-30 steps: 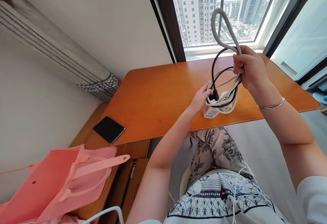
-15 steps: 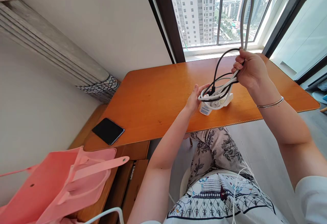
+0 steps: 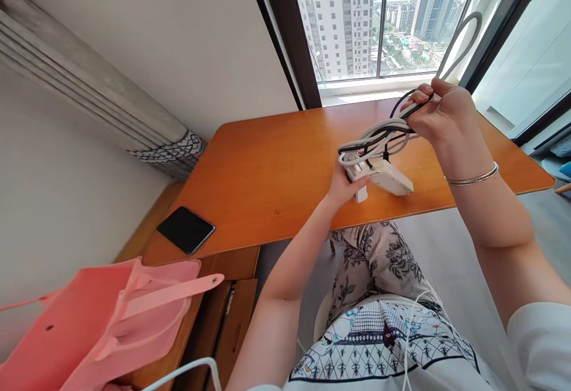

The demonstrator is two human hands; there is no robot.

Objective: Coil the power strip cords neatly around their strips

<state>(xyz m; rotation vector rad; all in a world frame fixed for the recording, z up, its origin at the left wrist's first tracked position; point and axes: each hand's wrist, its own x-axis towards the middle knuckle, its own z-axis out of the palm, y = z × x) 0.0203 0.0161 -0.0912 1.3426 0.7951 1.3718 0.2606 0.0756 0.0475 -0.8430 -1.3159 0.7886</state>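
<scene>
White cables (image 3: 391, 123) fill our clenched right hand (image 3: 446, 111), right of centre; our left hand (image 3: 343, 187) grasps a white block (image 3: 392, 178).

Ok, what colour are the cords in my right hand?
The cords are white and black, seen best in the head view.

Home, gathered curtain (image 3: 102, 93), wooden table (image 3: 267, 171), window (image 3: 339, 28)

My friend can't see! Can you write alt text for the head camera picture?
A person's right grip holds looped white and black cords while the left grip holds a white block, at a brown table before a window. A flat black device lies near the table's left end, and a pink bag is at the lower left.
</scene>
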